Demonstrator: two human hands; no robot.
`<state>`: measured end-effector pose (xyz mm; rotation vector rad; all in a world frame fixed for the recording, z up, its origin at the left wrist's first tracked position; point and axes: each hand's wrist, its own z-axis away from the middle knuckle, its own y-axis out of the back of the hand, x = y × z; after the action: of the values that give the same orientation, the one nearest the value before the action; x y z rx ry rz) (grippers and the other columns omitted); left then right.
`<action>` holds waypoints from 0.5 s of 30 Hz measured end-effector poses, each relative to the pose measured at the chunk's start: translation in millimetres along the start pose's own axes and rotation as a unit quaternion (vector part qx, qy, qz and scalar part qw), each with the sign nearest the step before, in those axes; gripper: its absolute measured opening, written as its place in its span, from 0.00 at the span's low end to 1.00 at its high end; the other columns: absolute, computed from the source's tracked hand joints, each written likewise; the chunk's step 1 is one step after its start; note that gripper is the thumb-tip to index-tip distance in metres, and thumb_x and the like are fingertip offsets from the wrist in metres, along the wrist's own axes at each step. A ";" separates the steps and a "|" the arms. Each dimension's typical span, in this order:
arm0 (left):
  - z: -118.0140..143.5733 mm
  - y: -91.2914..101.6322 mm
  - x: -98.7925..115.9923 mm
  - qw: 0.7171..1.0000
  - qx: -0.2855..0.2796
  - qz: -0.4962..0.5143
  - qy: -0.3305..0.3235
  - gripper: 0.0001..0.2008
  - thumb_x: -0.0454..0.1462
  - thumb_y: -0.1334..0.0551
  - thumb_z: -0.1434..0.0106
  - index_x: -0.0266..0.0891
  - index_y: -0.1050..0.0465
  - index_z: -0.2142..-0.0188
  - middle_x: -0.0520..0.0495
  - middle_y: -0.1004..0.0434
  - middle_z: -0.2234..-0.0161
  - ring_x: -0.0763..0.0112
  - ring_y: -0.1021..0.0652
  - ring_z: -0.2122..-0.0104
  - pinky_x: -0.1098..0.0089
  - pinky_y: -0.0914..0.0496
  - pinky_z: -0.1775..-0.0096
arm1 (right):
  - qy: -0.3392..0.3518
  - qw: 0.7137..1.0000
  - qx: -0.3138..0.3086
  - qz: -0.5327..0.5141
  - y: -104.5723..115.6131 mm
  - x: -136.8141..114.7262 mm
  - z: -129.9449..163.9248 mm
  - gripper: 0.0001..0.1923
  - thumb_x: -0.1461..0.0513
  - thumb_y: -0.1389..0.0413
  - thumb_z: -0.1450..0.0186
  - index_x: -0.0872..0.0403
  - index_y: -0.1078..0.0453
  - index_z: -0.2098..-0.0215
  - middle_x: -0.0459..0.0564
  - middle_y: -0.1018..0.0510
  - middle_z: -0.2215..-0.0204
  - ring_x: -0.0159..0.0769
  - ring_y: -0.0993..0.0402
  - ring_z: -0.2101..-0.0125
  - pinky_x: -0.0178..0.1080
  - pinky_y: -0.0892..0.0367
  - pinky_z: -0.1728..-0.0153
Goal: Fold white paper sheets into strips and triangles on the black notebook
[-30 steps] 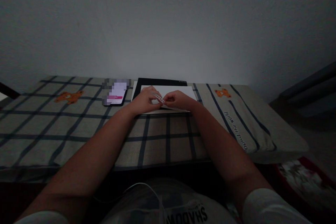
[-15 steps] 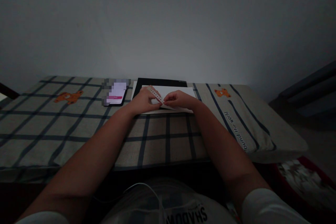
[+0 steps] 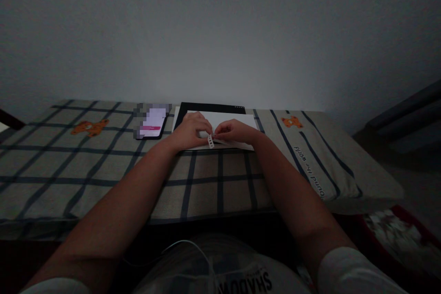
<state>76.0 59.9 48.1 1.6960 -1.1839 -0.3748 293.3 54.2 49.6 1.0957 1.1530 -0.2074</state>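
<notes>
A narrow, dark-dotted white strip slants down by a white paper sheet near the far edge of the tabletop.

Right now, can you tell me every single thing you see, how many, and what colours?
checked cloth: 1, beige and navy, across the middle
bear prints: 2, orange, cloth's left and right
lettering: 1 line, dark, cloth's right
phone: 1, dark with pale screen, left on cloth
white paper: count unclear, white, cloth's middle
black sheet: 1, black, partly under white paper
spotted strip: 1, white with dark spots, at paper's near edge
wall: 1, grey, behind
blurry shape: 1, bluish-grey, far right
red-edged thing: 1, red, lower right
cable: 1, white, bottom
sleeves: 2, white, bottom corners
left grip: 1, bare, beside strip
right grip: 1, bare, beside strip
</notes>
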 end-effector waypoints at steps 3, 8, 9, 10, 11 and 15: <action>-0.3 -0.2 -1.5 1.000 0.002 0.010 -0.011 0.08 0.44 0.36 0.43 0.43 0.22 0.70 0.50 0.20 0.66 0.63 0.28 0.61 0.58 0.40 0.53 | -0.001 1.000 0.001 -0.013 -0.2 1.0 -0.9 0.18 0.50 0.42 0.42 0.57 0.26 0.66 0.48 0.25 0.71 0.31 0.34 0.70 0.35 0.40 0.67; -0.5 -0.7 -0.9 1.000 0.000 0.013 -0.013 0.08 0.44 0.36 0.43 0.43 0.23 0.70 0.50 0.20 0.66 0.64 0.27 0.62 0.58 0.40 0.53 | 0.004 1.000 0.000 -0.019 -1.6 1.6 -1.7 0.17 0.50 0.42 0.42 0.57 0.26 0.66 0.48 0.25 0.70 0.31 0.33 0.70 0.35 0.40 0.67; -0.5 -0.6 -0.2 1.000 -0.001 0.013 -0.013 0.08 0.43 0.36 0.43 0.43 0.23 0.70 0.50 0.20 0.66 0.64 0.27 0.62 0.58 0.40 0.53 | 0.009 1.000 -0.003 -0.015 -2.0 1.7 -1.9 0.17 0.51 0.42 0.42 0.57 0.26 0.66 0.48 0.25 0.70 0.31 0.33 0.70 0.36 0.40 0.67; -0.4 -0.3 0.6 1.000 0.000 0.013 -0.012 0.08 0.43 0.36 0.43 0.43 0.23 0.70 0.50 0.20 0.66 0.64 0.27 0.61 0.58 0.39 0.53 | 0.014 1.000 -0.006 -0.012 -2.5 1.7 -2.2 0.17 0.51 0.43 0.42 0.57 0.26 0.66 0.48 0.25 0.70 0.31 0.33 0.70 0.36 0.40 0.67; -0.4 0.1 1.3 1.000 -0.001 0.012 -0.011 0.08 0.43 0.37 0.43 0.42 0.23 0.70 0.50 0.20 0.66 0.64 0.27 0.61 0.58 0.39 0.53 | 0.018 1.000 -0.008 -0.009 -3.0 1.6 -2.5 0.16 0.51 0.43 0.41 0.57 0.26 0.66 0.48 0.25 0.70 0.31 0.33 0.70 0.36 0.40 0.67; -0.3 1.6 1.8 1.000 -0.005 0.008 -0.001 0.08 0.43 0.38 0.42 0.42 0.23 0.70 0.49 0.20 0.66 0.64 0.27 0.61 0.59 0.40 0.53 | 0.022 1.000 0.005 -0.012 -3.3 0.9 -2.7 0.15 0.53 0.43 0.41 0.57 0.26 0.67 0.48 0.24 0.71 0.31 0.32 0.70 0.36 0.39 0.66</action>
<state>76.2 58.5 50.1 1.6780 -1.1937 -0.3720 289.9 55.0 47.0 1.1000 1.2046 -0.2081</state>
